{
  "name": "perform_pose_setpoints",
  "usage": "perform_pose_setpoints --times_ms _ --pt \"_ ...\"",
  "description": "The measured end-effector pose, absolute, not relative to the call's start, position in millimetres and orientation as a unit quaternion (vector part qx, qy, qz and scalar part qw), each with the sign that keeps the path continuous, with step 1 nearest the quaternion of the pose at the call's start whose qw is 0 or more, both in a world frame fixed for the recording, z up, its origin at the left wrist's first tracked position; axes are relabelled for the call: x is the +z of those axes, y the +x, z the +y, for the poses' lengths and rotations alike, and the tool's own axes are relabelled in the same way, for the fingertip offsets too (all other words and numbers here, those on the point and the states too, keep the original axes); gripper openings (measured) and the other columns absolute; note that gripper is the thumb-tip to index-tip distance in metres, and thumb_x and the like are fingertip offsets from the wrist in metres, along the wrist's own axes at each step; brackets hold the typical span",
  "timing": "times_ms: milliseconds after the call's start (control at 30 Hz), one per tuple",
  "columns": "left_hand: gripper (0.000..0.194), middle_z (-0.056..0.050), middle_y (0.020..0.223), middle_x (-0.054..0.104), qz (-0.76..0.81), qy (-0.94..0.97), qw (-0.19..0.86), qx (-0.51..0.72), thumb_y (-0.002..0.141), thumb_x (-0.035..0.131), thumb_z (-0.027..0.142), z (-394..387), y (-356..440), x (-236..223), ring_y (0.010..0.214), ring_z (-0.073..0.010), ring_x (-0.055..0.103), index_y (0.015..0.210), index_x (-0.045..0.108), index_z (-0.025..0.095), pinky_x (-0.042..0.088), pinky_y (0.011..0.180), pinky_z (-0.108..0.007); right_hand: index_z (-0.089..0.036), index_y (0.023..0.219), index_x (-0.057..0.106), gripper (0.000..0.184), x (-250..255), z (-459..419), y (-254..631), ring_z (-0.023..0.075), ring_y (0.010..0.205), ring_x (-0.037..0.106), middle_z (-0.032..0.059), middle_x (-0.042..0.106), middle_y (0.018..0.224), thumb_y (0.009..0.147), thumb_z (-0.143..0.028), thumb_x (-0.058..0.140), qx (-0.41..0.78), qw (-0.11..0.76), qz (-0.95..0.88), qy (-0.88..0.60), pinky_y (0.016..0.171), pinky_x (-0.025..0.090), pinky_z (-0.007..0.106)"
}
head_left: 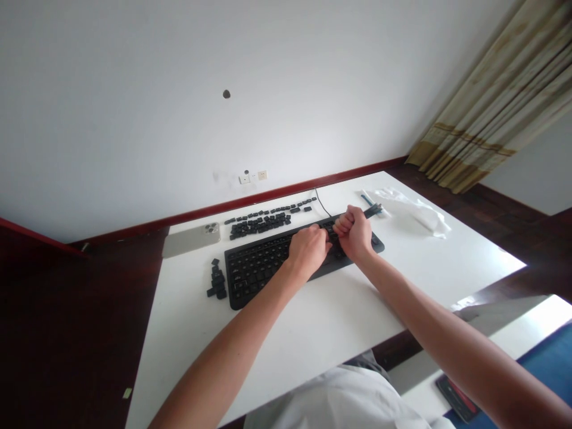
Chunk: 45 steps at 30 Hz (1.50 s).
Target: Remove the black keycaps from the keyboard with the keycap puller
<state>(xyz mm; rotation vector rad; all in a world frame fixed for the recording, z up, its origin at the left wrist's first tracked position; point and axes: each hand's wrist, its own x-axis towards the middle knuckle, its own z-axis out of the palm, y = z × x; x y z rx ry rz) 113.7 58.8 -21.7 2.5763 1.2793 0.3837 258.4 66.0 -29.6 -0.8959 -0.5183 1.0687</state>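
Your right hand (355, 232) is clenched round a dark tool (373, 209). Your left hand (307, 250) curls on the keyboard (254, 271), its grip unclear; keep that hand steady so the keyboard stays put on the desk (286, 333). You have 1 keyboard, 1 phone (191, 240), and 2 groups of loose keycaps, too many to count exactly: a long cluster (259, 223) and a small stack (216, 280).
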Motion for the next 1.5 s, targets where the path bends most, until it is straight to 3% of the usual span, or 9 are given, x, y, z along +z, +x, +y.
perform_pose_setpoints --times_ms 367,600,900,1133,1333,1500 --pt "0.014 -0.008 0.108 0.071 0.447 0.881 0.094 0.125 0.101 0.061 0.029 51 117 -19 0.095 -0.0253 0.073 0.103 0.070 0.018 0.059 0.077 -0.034 -0.024 0.058 0.028 0.050 -35 63 258 0.0057 0.044 0.021 -0.0097 0.022 0.049 0.081 -0.030 0.072 0.496 0.701 -0.274 -0.433 0.038 0.018 0.023" --pt "0.016 -0.006 0.110 0.073 0.435 0.878 0.137 0.146 0.100 0.065 0.028 57 115 -25 0.098 -0.0242 0.073 0.113 0.070 0.021 0.058 0.086 -0.033 -0.024 0.059 0.030 0.046 -33 60 260 0.0069 0.045 0.022 -0.0099 0.022 0.050 0.082 -0.028 0.070 0.542 0.687 -0.239 -0.420 0.038 0.023 0.022" --pt "0.015 -0.006 0.111 0.075 0.406 0.880 0.172 0.177 0.099 0.065 0.027 64 111 -33 0.097 -0.0239 0.074 0.109 0.076 0.022 0.058 0.091 -0.033 -0.023 0.063 0.033 0.046 -29 48 249 0.0070 0.046 0.029 -0.0098 0.026 0.053 0.081 -0.030 0.075 0.500 0.728 -0.176 -0.436 0.038 0.031 0.022" --pt "0.016 -0.008 0.111 0.075 0.410 0.876 0.191 0.169 0.099 0.065 0.026 67 112 -32 0.101 -0.0245 0.073 0.109 0.077 0.021 0.056 0.095 -0.034 -0.022 0.068 0.042 0.032 -20 60 246 0.0074 0.049 0.036 -0.0079 0.036 0.057 0.082 -0.026 0.071 0.523 0.721 -0.110 -0.441 0.041 0.039 0.021" --pt "0.011 -0.008 0.105 0.077 0.393 0.877 0.227 0.160 0.096 0.067 0.024 74 108 -29 0.098 -0.0257 0.073 0.101 0.077 0.020 0.056 0.092 -0.035 -0.022 0.071 0.047 0.031 -15 59 242 0.0095 0.052 0.043 -0.0059 0.044 0.060 0.078 -0.027 0.077 0.537 0.689 -0.160 -0.461 0.042 0.041 0.023" --pt "0.009 -0.004 0.092 0.078 0.377 0.870 0.274 0.163 0.092 0.068 0.021 81 106 -30 0.086 -0.0235 0.073 0.095 0.076 0.021 0.054 0.081 -0.032 -0.023 0.066 0.044 0.038 -14 51 232 0.0094 0.050 0.041 -0.0060 0.043 0.058 0.076 -0.028 0.080 0.520 0.680 -0.220 -0.468 0.042 0.039 0.025"
